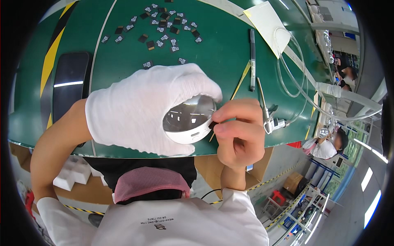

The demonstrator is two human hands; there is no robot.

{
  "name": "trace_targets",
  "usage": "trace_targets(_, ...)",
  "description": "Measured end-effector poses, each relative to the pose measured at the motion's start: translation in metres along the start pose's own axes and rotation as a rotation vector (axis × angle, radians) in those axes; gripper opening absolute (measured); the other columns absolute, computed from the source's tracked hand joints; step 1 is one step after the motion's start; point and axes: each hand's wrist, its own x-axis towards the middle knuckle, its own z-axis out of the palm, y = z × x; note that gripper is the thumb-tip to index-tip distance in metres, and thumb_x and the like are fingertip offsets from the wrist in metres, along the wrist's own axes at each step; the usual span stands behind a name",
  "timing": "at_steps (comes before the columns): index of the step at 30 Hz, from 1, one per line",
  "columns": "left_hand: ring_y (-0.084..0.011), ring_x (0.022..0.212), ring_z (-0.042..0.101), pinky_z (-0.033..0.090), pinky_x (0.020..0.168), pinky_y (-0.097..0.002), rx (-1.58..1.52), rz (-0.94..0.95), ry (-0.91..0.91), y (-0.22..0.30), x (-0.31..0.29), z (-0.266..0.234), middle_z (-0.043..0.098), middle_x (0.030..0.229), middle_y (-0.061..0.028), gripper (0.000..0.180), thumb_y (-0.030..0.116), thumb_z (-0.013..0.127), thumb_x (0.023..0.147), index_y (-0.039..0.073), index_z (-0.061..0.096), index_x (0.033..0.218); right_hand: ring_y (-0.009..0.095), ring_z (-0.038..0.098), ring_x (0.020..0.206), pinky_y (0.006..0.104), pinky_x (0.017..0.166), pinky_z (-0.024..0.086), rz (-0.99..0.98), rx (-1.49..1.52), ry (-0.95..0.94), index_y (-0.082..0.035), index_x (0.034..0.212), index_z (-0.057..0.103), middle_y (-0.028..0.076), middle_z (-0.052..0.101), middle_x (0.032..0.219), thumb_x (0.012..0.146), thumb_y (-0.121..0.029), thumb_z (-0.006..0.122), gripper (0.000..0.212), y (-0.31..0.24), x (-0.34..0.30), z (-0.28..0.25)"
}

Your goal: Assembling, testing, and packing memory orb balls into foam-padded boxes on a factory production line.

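A white knit glove covers my left hand point(143, 106), which is closed round a white dome camera point(189, 134) with a shiny, dark see-through cover. A small slot shows in the camera's white rim, on the side toward me. My bare right hand point(240, 135) is at the rim's right side, thumb and forefinger pinched on a tiny black piece point(212, 124) that looks like a memory card, mostly hidden by the fingertips. Beyond my left hand lie several small black memory cards point(165, 37), some printed side up, others with gold contacts up.
A dark phone point(72, 82) lies left, beside yellow-black tape point(51, 61). To the right are a black pen point(252, 59), yellow tweezers point(241, 80), a metal-nozzled tool point(269, 119) with clear tubing point(305, 82), and a white sheet point(269, 24). Another person point(326, 145) sits farther right.
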Motion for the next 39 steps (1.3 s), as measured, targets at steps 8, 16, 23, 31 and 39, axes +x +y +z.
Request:
trace_targets(8,-0.0318,0.100,0.064,0.054,0.081,-0.0404,0.001,-0.011,-0.007,-0.002,0.001,0.001,0.064,0.114,-0.0070,0.071,0.011,0.092,0.058,0.011,0.061,0.122,0.023,0.061,0.085,0.0291,0.069,0.051,0.083,0.091,0.056,-0.006,0.097,0.065,0.016,0.068,0.102,0.084,0.005,0.074,0.019,0.004,-0.008,0.002)
trace_targets(16,-0.0324,0.100,0.065,0.054,0.081,-0.0407,0.000,-0.012,-0.002,-0.001,-0.001,-0.001,0.064,0.115,-0.0079,0.071,0.013,0.093,0.059,0.010,0.061,0.123,0.023,0.063,0.081,0.0300,0.068,0.047,0.128,0.163,0.171,0.000,0.101,0.064,0.015,0.070,0.098,0.079,0.015,0.070,0.027,-0.006,-0.005,-0.001)
trace_targets(23,-0.0329,0.104,0.064,0.054,0.085,-0.0414,0.000,-0.040,-0.030,0.001,-0.001,-0.002,0.063,0.119,-0.0098,0.075,0.015,0.093,0.060,0.009,0.060,0.127,0.022,0.063,0.067,0.0290,0.057,0.052,0.110,0.000,0.096,0.002,0.104,0.058,0.020,0.067,0.086,0.101,-0.003,0.056,0.007,-0.013,-0.005,-0.002)
trace_targets(31,-0.0330,0.102,0.065,0.054,0.084,-0.0415,0.020,-0.025,-0.025,-0.001,-0.001,-0.001,0.062,0.117,-0.0100,0.072,0.014,0.093,0.061,0.009,0.060,0.126,0.026,0.068,0.075,0.0317,0.063,0.057,0.333,0.046,0.211,0.009,0.101,0.070,0.020,0.073,0.094,0.076,0.021,0.067,0.028,-0.033,-0.005,-0.004)
trace_targets(39,-0.0329,0.099,0.065,0.054,0.082,-0.0414,0.008,-0.030,-0.002,-0.001,-0.001,0.000,0.062,0.116,-0.0095,0.069,0.013,0.092,0.061,0.010,0.060,0.123,0.025,0.067,0.075,0.0290,0.061,0.053,0.055,-0.253,0.079,0.003,0.097,0.074,0.017,0.071,0.089,0.071,0.017,0.069,0.030,-0.022,0.003,-0.005)
